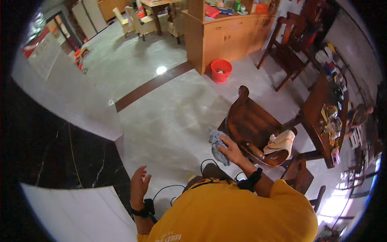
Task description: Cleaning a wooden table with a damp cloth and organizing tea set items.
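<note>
A crumpled grey-blue cloth (218,146) is in my right hand (232,151), beside the curved rim of a dark wooden chair (254,119). A white cloth with orange stripes (281,143) is draped over the chair's arm, to the right of that hand. My left hand (140,184) is held out at the lower left, its fingers apart and nothing in it, near the edge of a black marbled surface (81,157). Both wrists wear black bands.
A red plastic basket (221,71) stands by a wooden cabinet (232,37). At the right are a wooden table (316,106) with many small items and another wooden chair (287,57). Black cables (169,186) hang by my body. Farther off are pale dining chairs (145,25).
</note>
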Action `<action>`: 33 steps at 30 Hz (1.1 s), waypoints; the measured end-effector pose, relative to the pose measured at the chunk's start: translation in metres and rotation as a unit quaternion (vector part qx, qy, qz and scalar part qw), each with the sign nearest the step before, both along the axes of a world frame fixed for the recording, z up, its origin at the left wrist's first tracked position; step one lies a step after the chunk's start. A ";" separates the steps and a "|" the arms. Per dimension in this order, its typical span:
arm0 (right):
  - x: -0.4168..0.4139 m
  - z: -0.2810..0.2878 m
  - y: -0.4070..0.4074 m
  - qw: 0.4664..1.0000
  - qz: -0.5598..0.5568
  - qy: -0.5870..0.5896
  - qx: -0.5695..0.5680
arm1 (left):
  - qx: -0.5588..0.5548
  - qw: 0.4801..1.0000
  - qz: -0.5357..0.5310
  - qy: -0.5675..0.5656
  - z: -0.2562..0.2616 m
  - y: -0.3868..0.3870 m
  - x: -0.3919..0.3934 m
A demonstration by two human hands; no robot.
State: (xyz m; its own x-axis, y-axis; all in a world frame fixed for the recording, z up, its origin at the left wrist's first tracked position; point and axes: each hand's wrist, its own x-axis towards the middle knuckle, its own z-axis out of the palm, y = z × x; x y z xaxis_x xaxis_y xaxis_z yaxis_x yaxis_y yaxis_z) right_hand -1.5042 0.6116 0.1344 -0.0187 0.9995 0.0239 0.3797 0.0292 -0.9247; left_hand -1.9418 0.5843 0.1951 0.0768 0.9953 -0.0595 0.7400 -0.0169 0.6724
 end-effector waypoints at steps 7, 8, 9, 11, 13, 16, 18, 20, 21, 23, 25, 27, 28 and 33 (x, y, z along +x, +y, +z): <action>0.024 -0.011 0.084 0.991 -0.121 0.049 -0.042 | 0.071 0.983 -0.170 -0.024 0.019 0.202 0.063; 0.029 -0.016 0.099 0.989 -0.130 0.048 -0.042 | 0.063 0.981 -0.183 -0.031 0.012 0.225 0.079; 0.033 -0.022 0.119 0.988 -0.138 0.047 -0.040 | 0.060 0.979 -0.187 -0.052 0.001 0.244 0.090; 0.037 -0.028 0.168 0.986 -0.152 0.034 -0.065 | -0.007 0.983 -0.178 -0.035 -0.009 0.274 0.109; 0.051 -0.042 0.221 0.989 -0.141 0.046 -0.024 | -0.036 0.979 -0.199 -0.039 -0.014 0.308 0.119; 0.054 0.002 0.293 0.993 -0.104 0.055 0.022 | -0.078 0.981 -0.168 -0.060 -0.004 0.357 0.118; 0.063 0.022 0.335 0.994 -0.099 0.009 0.042 | -0.045 0.987 -0.157 -0.011 -0.003 0.390 0.117; 0.073 0.024 0.367 0.992 -0.107 -0.011 0.071 | -0.046 0.988 -0.145 0.007 0.002 0.426 0.120; 0.076 0.025 0.380 0.990 -0.113 -0.019 0.084 | -0.052 0.986 -0.154 0.017 -0.007 0.443 0.117; 0.086 0.028 0.399 0.990 -0.109 -0.047 0.069 | -0.064 0.981 -0.178 0.037 -0.031 0.480 0.118; 0.107 0.000 0.411 0.985 -0.142 -0.074 0.058 | -0.122 0.972 -0.199 0.017 -0.031 0.524 0.150; 0.127 -0.014 0.423 0.978 -0.205 0.009 0.023 | -0.132 0.963 -0.234 0.018 -0.037 0.574 0.171; 0.136 -0.019 0.427 0.970 -0.239 0.051 0.010 | -0.122 0.959 -0.256 0.025 -0.045 0.602 0.179; 0.191 -0.025 0.433 0.896 -0.429 -0.086 -0.073 | -0.070 0.927 -0.367 0.038 -0.047 0.746 0.255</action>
